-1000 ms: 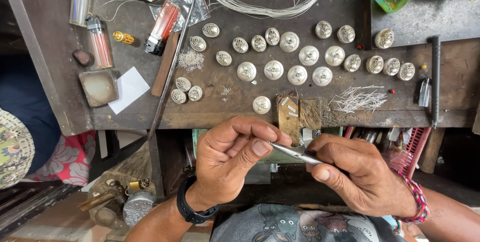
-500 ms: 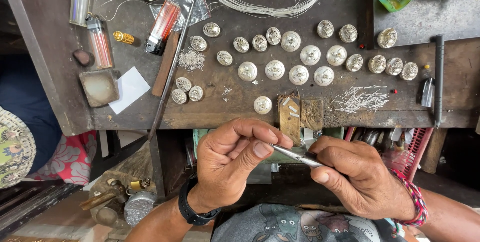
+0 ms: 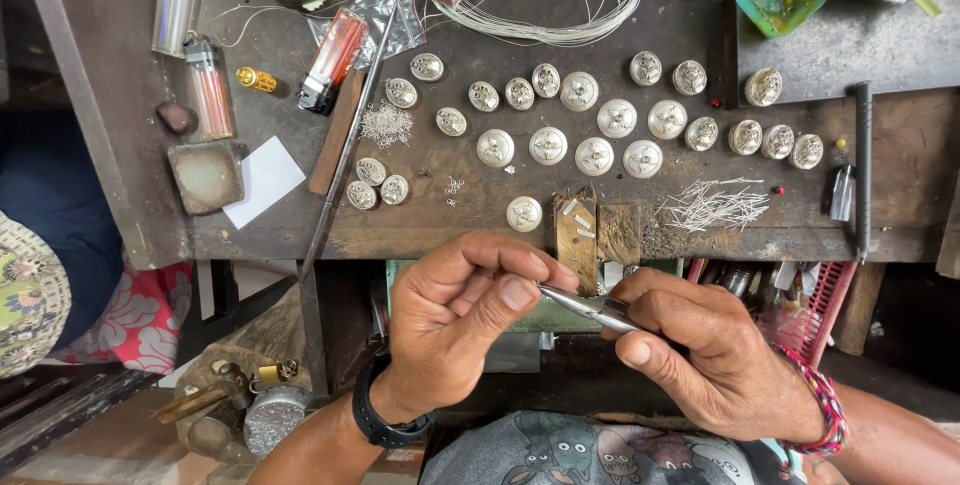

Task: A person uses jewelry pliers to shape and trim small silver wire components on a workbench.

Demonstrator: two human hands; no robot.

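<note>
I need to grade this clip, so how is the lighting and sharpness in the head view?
Head view: soft even daylight on the bench, faint shadows; silver buttons sharp with slight glare; hands and tweezers crisp; space under the bench dark.

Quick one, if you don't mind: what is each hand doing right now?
Left hand: fingers pinched shut at the tip of the tweezers; what it pinches cannot be told.
Right hand: closed on the tweezers.

buttons on bench, hands below
</note>
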